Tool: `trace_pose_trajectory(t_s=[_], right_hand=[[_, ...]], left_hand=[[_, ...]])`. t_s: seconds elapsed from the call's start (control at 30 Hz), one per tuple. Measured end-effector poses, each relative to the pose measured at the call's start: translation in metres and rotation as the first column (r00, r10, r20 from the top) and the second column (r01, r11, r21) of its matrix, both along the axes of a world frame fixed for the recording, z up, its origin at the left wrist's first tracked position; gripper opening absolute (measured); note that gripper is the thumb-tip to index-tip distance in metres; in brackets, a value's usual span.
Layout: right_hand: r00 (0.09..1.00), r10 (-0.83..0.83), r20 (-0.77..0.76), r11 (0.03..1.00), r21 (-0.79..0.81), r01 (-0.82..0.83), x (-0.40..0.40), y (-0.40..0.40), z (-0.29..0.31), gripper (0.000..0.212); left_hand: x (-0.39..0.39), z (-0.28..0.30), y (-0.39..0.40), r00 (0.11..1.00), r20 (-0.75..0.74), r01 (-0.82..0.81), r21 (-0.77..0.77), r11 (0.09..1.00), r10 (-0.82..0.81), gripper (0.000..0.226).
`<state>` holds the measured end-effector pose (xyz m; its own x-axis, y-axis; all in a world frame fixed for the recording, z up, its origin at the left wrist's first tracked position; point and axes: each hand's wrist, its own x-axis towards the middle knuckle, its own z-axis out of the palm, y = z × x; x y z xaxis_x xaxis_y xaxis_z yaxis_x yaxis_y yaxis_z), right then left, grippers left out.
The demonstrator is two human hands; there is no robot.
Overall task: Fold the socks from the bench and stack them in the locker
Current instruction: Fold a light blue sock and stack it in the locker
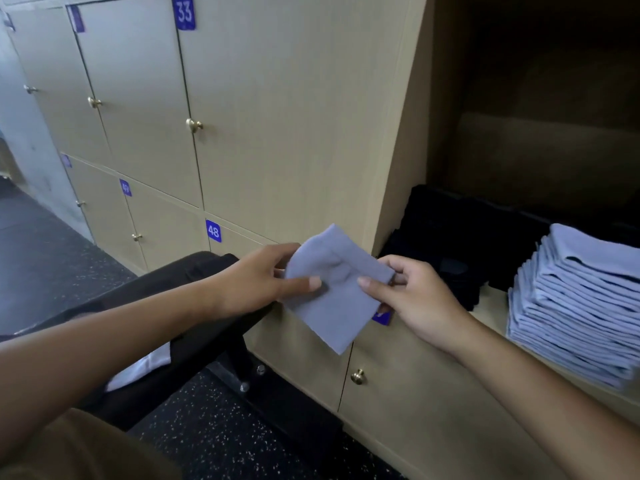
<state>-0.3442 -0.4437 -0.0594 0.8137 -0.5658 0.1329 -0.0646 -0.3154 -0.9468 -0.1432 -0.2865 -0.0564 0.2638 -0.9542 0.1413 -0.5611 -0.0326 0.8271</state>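
your left hand (256, 282) and right hand (412, 296) each pinch the folded sock (337, 292); door labels (213, 231) read 33, 48, 49.

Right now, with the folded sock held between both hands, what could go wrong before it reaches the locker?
The grey sock is held only by its edges: the left hand and right hand pinch opposite sides, so a loosened grip could let the fold fall open. The grey stack in the open locker is already tall and sits near the shelf's front, so a careless placement might shift it.
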Motion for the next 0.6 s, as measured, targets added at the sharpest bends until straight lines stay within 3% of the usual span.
trace_pose_trajectory(t_s=[0.3,0.6], right_hand=[[0.985,-0.132,0.115,0.972,-0.178,0.151,-0.020,0.006,0.029,0.036],[0.977,-0.174,0.121,0.919,-0.338,0.205,-0.039,0.006,0.041,0.036]], left_hand=[[-0.042,0.019,-0.029,0.993,-0.102,0.040,-0.202,0.979,-0.061,0.023],[-0.069,0.029,-0.046,0.990,-0.102,0.071,-0.222,0.972,-0.096,0.025]])
